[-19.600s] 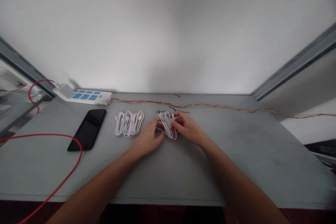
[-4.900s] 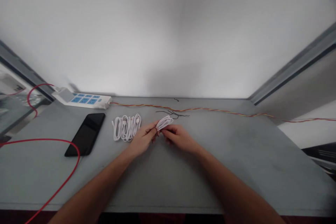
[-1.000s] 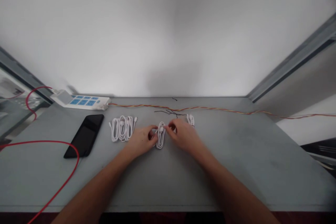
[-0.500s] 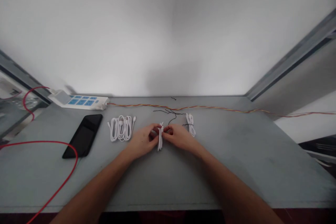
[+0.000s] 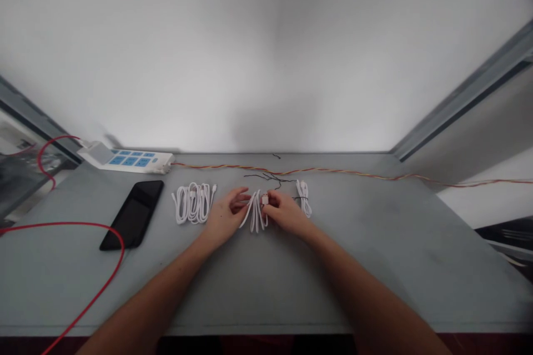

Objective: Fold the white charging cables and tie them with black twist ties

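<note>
Between my two hands a white USB cable (image 5: 255, 213) in loose coils is held just over the grey table (image 5: 250, 283). My left hand (image 5: 227, 213) pinches its left loops between thumb and fingers. My right hand (image 5: 287, 212) grips the other side, thumb and forefinger at the USB plug (image 5: 265, 199). Left of my hands lie several coiled white cables (image 5: 194, 203) side by side. Just right of my right hand rests a white cable bundle (image 5: 303, 198) with a black tie around it. Loose black ties (image 5: 270, 177) lie behind my hands.
A black phone (image 5: 133, 215) lies at left, a red cable (image 5: 95, 226) crossing its lower end. Behind it stands a white power strip (image 5: 135, 161) with blue sockets and a plugged-in adapter. A twisted red-yellow wire (image 5: 333, 170) runs along the back by the white wall (image 5: 200, 66).
The coils between my hands have fanned apart from a narrow bundle into a wider spread. The USB plug now shows at my right fingertips. My hands have moved slightly apart.
</note>
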A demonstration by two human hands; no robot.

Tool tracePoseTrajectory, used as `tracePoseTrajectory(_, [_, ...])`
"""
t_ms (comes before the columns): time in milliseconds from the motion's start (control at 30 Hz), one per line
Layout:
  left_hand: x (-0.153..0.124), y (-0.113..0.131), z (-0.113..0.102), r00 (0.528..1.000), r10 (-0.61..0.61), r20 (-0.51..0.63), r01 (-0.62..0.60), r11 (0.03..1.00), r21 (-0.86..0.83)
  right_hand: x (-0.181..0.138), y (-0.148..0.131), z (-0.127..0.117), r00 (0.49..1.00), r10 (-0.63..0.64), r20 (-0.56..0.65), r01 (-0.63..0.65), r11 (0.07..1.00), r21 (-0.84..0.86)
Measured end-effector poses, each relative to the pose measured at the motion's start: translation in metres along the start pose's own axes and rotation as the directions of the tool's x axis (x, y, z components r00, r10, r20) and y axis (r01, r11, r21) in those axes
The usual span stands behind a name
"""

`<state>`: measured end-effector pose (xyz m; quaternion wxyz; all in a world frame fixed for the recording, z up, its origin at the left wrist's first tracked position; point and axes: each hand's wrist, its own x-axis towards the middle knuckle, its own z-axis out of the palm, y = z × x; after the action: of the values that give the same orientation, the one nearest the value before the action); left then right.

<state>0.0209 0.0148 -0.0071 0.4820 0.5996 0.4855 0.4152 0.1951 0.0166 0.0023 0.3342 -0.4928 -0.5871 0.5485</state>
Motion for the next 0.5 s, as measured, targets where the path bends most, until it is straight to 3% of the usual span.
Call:
tracePoseTrajectory(267, [0.011, -0.001, -0.02, 0.965, -0.167, -0.2, 0.1, 0.947, -0.306, 0.002, -0.007, -0.023, 0.976, 0.001, -0.218, 0.019, 0.996, 0.091])
tracePoseTrajectory(400, [0.01, 0.002, -0.022, 0.955, -0.227, -0.193, 0.136, 0.908, -0.395, 0.001, -0.01, -0.026, 0.967, -0.006, -0.255, 0.045, 0.988, 0.148])
tracePoseTrajectory(500, [0.01, 0.001, -0.022, 0.957, -0.246, -0.154, 0.17, 0.905, -0.389, 0.0, -0.009, -0.025, 0.957, -0.088, -0.277, 0.088, 0.996, -0.014])
